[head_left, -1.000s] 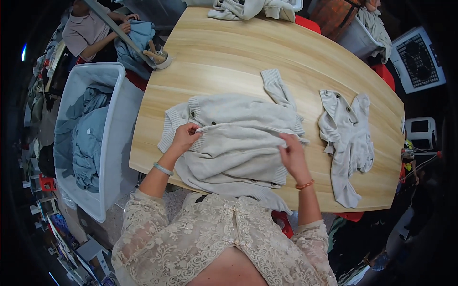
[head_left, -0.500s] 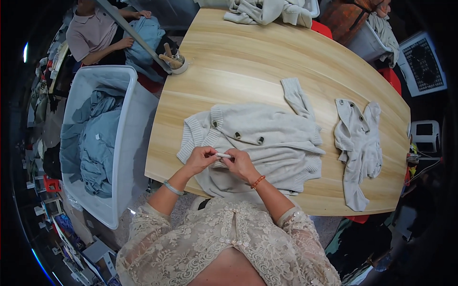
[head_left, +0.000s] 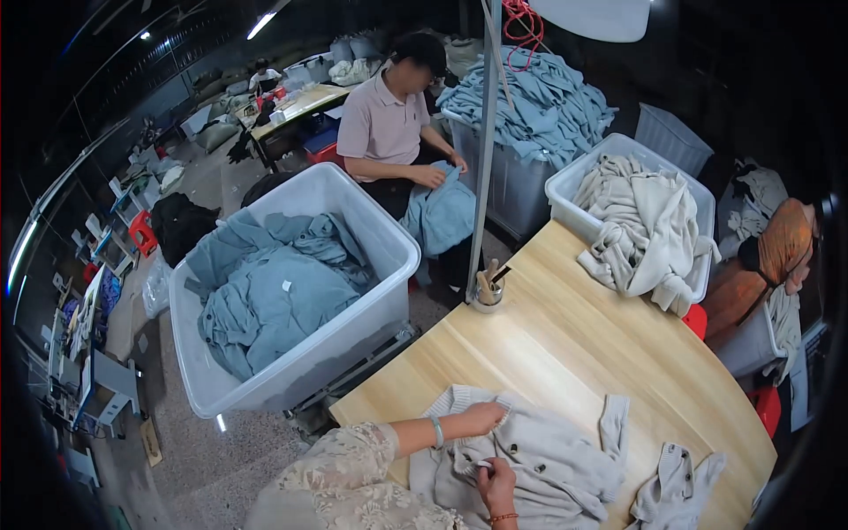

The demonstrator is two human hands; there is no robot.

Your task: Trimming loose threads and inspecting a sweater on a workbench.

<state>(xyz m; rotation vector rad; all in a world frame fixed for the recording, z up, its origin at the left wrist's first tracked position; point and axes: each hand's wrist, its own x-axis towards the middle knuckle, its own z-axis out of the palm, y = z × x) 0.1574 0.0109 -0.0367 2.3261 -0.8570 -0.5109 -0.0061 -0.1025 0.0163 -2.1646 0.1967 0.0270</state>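
A light grey knitted cardigan [head_left: 556, 459] with dark buttons and ribbed edges lies on the wooden table [head_left: 565, 340] before me. My left hand [head_left: 481, 419], a pale bangle on its wrist, has its fingers bent down and closed on the cardigan's ribbed edge. Nearer to me my right hand [head_left: 497, 486], with an orange bead bracelet, is closed in a pinch over the same garment. A small whitish thing shows at its fingertips; its kind is unclear. To the right lies a smaller grey knit garment [head_left: 676, 490] with buttons.
At left stands a large white bin [head_left: 402, 265] of blue-grey garments. Behind it a seated person [head_left: 380, 132] handles blue cloth. A metal pole [head_left: 485, 168] and a tool cup [head_left: 488, 299] stand at the table's corner. A tub [head_left: 565, 190] of grey knits occupies its far end.
My view has swung up and left, bringing the bins and the seated person into fuller view. My hands, together at the whitish thing before, are now apart, the left one farther up the cardigan.
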